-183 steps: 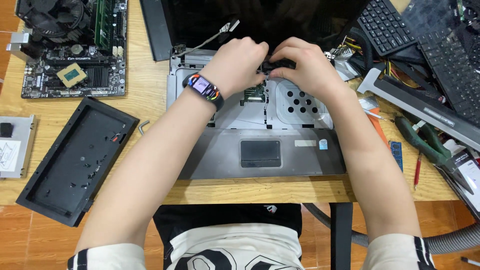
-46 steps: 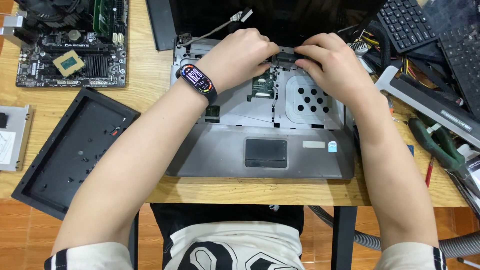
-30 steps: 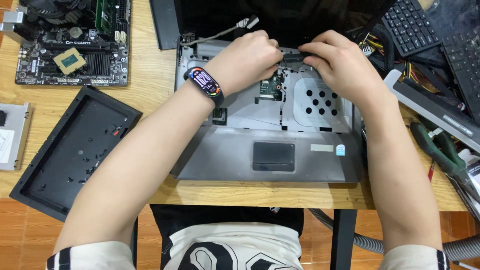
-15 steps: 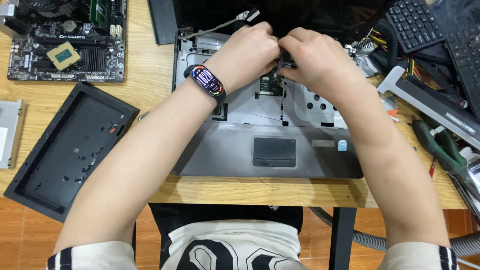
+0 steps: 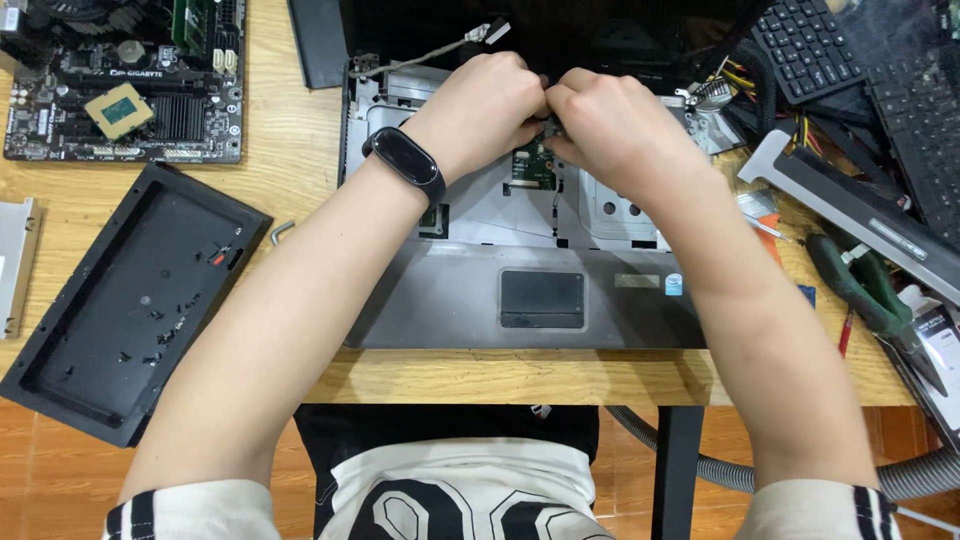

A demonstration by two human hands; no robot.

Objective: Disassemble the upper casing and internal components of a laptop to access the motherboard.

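A grey laptop (image 5: 480, 300) with its keyboard removed lies open on the wooden table, its touchpad (image 5: 541, 298) towards me. My left hand (image 5: 478, 108), with a black band on its wrist, and my right hand (image 5: 612, 130) meet over the laptop's rear middle, above a small green circuit board (image 5: 533, 165). Both hands pinch a small dark part (image 5: 547, 122) between their fingertips; the fingers hide most of it. A loose grey cable (image 5: 440, 50) with a connector runs along the laptop's back left corner.
A desktop motherboard (image 5: 120, 85) lies at the far left. A black tray (image 5: 130, 300) holding several small screws sits to the left of the laptop. Black keyboards (image 5: 850, 50), cables, a grey strip (image 5: 850, 205) and green-handled pliers (image 5: 865, 290) crowd the right side. A hose (image 5: 720, 470) hangs below the table.
My hands have drawn closer together over the laptop's rear middle, and the right hand has shifted left to meet the left hand. The view has drifted slightly.
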